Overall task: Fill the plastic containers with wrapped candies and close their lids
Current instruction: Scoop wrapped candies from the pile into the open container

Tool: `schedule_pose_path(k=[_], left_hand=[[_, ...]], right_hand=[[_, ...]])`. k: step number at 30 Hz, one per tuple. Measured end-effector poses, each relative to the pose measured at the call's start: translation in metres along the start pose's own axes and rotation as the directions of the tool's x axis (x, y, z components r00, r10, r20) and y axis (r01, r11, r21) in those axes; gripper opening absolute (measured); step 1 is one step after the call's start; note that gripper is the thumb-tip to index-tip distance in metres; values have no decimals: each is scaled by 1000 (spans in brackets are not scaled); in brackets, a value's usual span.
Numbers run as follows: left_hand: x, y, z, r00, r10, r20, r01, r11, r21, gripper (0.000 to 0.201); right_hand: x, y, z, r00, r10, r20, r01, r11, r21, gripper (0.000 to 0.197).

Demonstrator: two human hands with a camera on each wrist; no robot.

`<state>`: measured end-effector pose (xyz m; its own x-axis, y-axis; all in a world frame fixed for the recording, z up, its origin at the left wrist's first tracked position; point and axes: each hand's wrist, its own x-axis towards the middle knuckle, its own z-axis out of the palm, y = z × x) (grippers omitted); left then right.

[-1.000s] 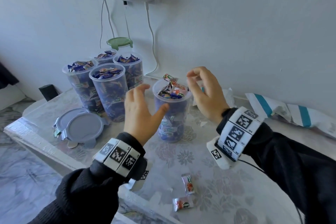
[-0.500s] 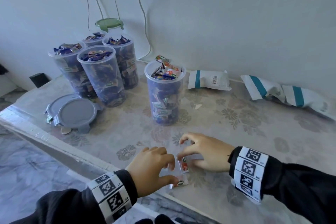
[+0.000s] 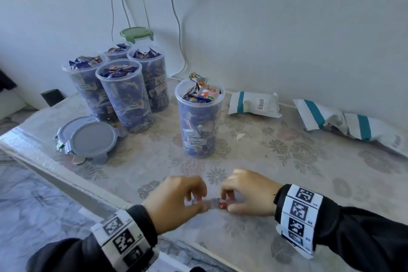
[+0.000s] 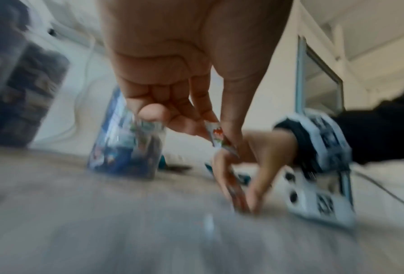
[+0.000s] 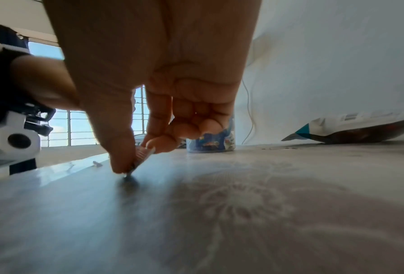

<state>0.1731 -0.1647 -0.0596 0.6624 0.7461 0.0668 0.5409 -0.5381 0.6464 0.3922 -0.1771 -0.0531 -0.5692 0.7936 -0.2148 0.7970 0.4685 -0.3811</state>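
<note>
Pinching one stray wrapped candy each at the table's near edge, the left hand [image 3: 176, 201] and right hand [image 3: 247, 194] gather leftovers, presumably for the heaped nearest container [image 3: 199, 121].

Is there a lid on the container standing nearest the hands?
No, the nearest container stands open, candies heaped above its rim, while the grey lids lie apart on the table.
</note>
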Motion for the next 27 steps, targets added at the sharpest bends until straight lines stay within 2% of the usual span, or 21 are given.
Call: schedule_pose_path(k=[2,4,6,8,10,14,17,19,22,24,27], left_hand=[[8,11,-23,979,18,-202,-27,999,-41,22],[20,27,-50,916,49,-399,-69,997,-36,23],[34,38,-76,833,52,-550,-89,995,-40,19],[51,41,-98,762,35,-646,-80,996,-40,15],[68,38,-112,737,1,-676,-47,998,-50,14],[94,22,-120,773,-69,-631,64,997,-32,11],[100,10,-114,767,-53,-639,96,995,33,3],[100,2,-110,746,-41,-664,89,995,38,14],[99,-8,-108,769,-103,-631,39,993,-115,21],[98,-15,-109,813,-104,-573,-1,984,-180,23],[98,-25,-114,889,-84,-450,-23,973,-228,31]], right_hand=[[0,6,-2,1000,-13,15,12,1000,22,12],[-1,11,-8,1000,-16,6,15,999,40,6],[-2,17,-18,999,26,-37,-22,995,99,14],[-2,21,-33,993,75,-89,-59,983,171,14],[-3,23,-50,981,90,-171,-52,975,215,9],[-3,23,-85,913,109,-393,-3,966,260,8],[2,19,-108,811,92,-578,109,946,304,14],[11,15,-121,731,80,-678,169,941,293,13],[32,8,-137,637,70,-767,195,949,249,12],[49,3,-143,620,72,-781,176,958,228,15],[71,-4,-146,649,66,-758,141,969,205,12]])
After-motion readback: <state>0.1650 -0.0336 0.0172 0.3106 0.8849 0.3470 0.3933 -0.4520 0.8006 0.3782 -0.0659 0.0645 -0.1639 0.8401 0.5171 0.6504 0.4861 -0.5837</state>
